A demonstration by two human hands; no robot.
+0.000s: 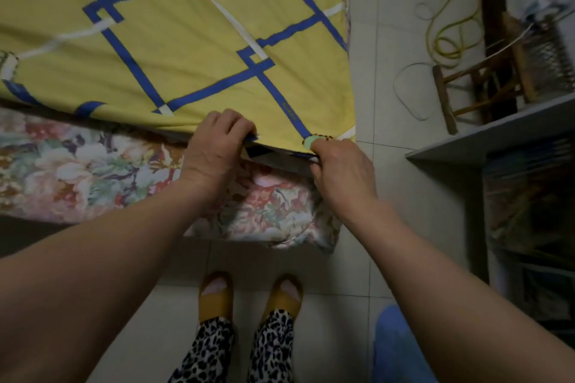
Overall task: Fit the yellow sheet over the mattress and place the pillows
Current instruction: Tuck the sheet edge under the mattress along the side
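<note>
Both hands pinch the hem of the yellow sheet [174,40] at the near corner of the bed: left hand [214,149] curled over the edge w/ fingers closed on the fabric, right hand [342,171] fisted on the hem just beside it, thumb on top. Sheet lies spread over the mattress top, blue grid pattern mostly flat, faint creases running toward the grip. Below the hands the floral mattress [77,165] side is bare, so the corner isn't tucked yet; a dark gap shows under the lifted hem btwn the hands. Looks like thin cotton: light, soft, no stiffness, will bunch and slide back if let go, so best held right at the hem near the corner & pulled down over the edge. No pillows in view. Nearest me, feet in yellow slippers [249,295] on tile floor [373,40]; farther right, shelf [497,130], wooden stool [466,87] and a yellow cord [448,34]
</note>
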